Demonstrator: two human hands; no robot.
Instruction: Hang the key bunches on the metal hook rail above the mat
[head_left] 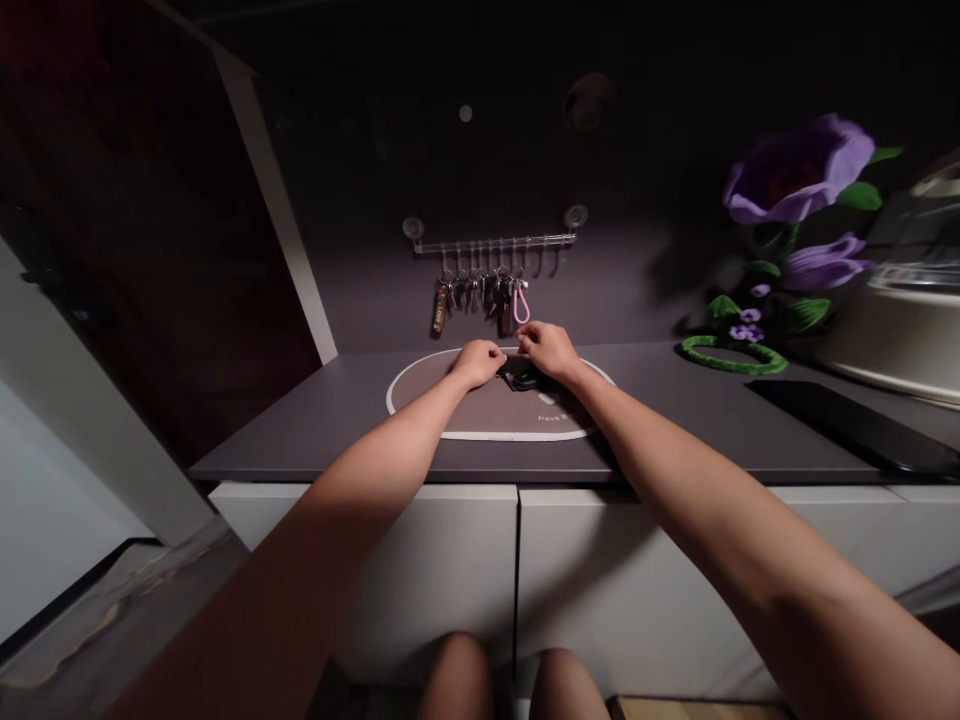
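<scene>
Both hands meet over a rounded grey-brown mat (469, 412) with a white border, on the dark counter. My left hand (477, 364) is closed, its fingertips pinched together beside a small black bunch (525, 381) that looks like keys with a fob. My right hand (551, 350) is just above and to the right of that bunch, fingers curled into a pinch. What sits between the fingertips of either hand is too small to make out. Behind the hands, several keys (474, 292) hang in a row, with a brown tag (439, 308) and a pink loop (520, 303) among them.
A clear hook rail (495, 243) is fixed to the dark wall by two suction cups. To the right stand purple flowers (802, 170) with a green ring base (731, 355), a flat black object (847, 420) and a pale rounded appliance (892, 325). White cabinet doors (442, 570) are below.
</scene>
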